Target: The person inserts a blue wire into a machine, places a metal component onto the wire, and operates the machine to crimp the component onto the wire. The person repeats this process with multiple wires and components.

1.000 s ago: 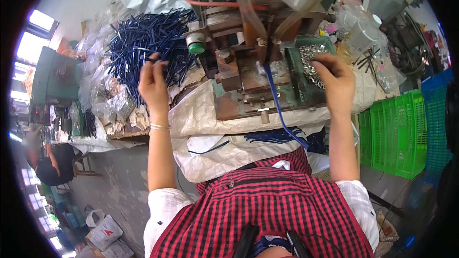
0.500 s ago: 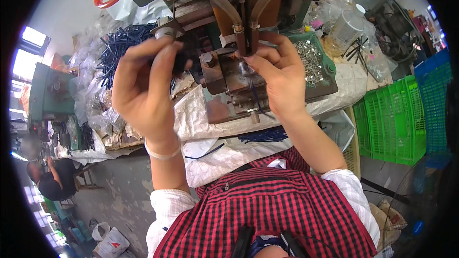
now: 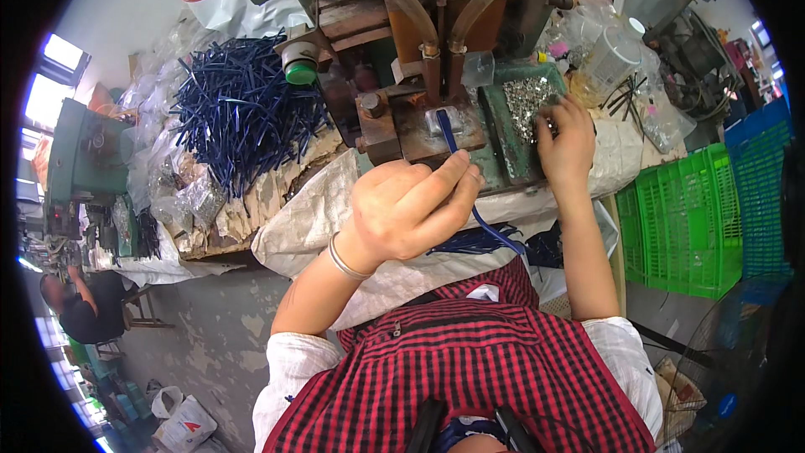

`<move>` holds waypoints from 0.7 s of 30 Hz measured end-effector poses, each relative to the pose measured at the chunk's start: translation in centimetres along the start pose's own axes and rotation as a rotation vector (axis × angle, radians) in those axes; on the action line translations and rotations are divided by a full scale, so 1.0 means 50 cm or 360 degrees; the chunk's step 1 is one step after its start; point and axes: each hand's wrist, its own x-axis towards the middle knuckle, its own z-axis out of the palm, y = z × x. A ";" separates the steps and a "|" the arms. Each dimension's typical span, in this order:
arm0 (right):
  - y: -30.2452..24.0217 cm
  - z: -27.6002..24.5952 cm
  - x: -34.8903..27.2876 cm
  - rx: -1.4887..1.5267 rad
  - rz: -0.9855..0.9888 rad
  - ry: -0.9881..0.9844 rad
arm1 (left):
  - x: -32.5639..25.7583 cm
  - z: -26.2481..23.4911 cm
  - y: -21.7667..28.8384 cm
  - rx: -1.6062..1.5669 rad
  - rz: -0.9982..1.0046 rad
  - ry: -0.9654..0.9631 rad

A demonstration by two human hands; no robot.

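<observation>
My left hand (image 3: 415, 210) is closed in a pinch on a dark blue strap (image 3: 449, 136), in front of the press. The strap's far end lies on the small metal block (image 3: 443, 120) under the press head; its other end hangs down toward my lap. My right hand (image 3: 570, 147) reaches over the green tray (image 3: 513, 166) at the right. Its curled fingertips are among small shiny metal pieces (image 3: 528, 101), and what they hold is hidden.
A big heap of blue straps (image 3: 239, 109) lies on the bench at the left, by a green-capped part (image 3: 300, 71). Clear hoses (image 3: 407, 0) run down to the press. At the right stand a plastic jug (image 3: 608, 59) and green crates (image 3: 683, 222). A seated person (image 3: 80, 310) is far left.
My left hand has come from the upper left to the front of the press, now with a strap. My right hand has left the press head and moved right to the tray.
</observation>
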 end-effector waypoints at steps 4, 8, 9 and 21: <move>0.006 0.019 0.015 0.0315 0.0441 0.0001 | -0.003 -0.003 -0.007 0.0047 0.0037 -0.0007; 0.009 0.040 0.009 0.0640 0.0532 0.0115 | -0.017 -0.007 -0.008 -0.0017 0.0029 0.0054; 0.030 0.051 0.006 0.0712 0.0484 0.0117 | -0.021 0.003 -0.007 0.0039 0.0032 0.0129; 0.043 -0.016 -0.019 0.1069 0.0534 -0.0192 | -0.184 -0.029 -0.351 0.1045 -0.0910 -0.0055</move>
